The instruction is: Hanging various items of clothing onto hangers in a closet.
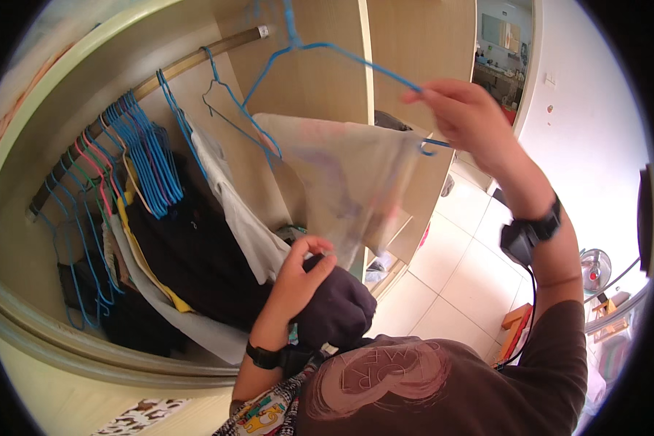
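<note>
My right hand, raised at the upper right, pinches one shoulder of a blue wire hanger. Below that hanger hangs a pale, blurred cloth garment with faint reddish and purplish marks; how it is attached is unclear. A short blue hook shows under the right hand. My left hand is lower down, thumb and fingers bent and apart, against a bunched dark garment. Whether it grips that garment cannot be told. Patterned cloth lies by the left forearm.
On the left, a wardrobe rail carries several blue hangers, a white garment and dark clothes. A wardrobe partition rises behind the pale garment. Right of it lies tiled floor, with a small fan farther off.
</note>
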`<state>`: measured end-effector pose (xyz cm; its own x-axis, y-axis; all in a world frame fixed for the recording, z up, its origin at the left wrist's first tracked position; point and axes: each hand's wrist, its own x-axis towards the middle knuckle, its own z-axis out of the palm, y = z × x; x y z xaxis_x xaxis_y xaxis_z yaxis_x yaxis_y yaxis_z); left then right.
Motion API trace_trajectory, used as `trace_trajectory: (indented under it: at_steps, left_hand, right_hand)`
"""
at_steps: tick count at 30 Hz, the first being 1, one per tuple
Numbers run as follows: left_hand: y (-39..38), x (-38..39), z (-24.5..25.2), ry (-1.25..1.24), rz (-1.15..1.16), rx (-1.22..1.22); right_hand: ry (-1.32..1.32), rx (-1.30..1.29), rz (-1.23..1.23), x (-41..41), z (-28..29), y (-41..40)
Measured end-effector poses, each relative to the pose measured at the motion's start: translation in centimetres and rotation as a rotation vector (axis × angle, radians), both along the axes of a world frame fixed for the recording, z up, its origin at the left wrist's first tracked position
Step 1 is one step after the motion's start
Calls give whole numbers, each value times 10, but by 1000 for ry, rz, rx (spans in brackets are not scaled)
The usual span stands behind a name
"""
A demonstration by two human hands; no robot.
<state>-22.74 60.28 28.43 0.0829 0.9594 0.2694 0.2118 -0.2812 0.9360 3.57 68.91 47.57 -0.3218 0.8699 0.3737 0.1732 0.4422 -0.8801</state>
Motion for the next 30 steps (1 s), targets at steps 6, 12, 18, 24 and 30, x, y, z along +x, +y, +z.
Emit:
trace_trajectory:
  at_steps: [6, 12, 18, 24, 30]
  left_hand:
    - [25, 10, 1, -131, 154, 27]
    - [60, 41, 6, -230, 115, 68]
    - [57, 69, 2, -37, -47, -180]
    - [39, 97, 17, 202, -262, -419]
    - [51, 124, 48, 13, -308, -457]
  right_hand:
    - [67, -20, -80, 106, -14, -72]
    - [42, 47, -131, 162, -44, -130]
    - [116, -3, -280, 209, -79, -155]
    - [137, -77, -383, 234, -112, -168]
    - [179, -335, -240, 217, -164, -159]
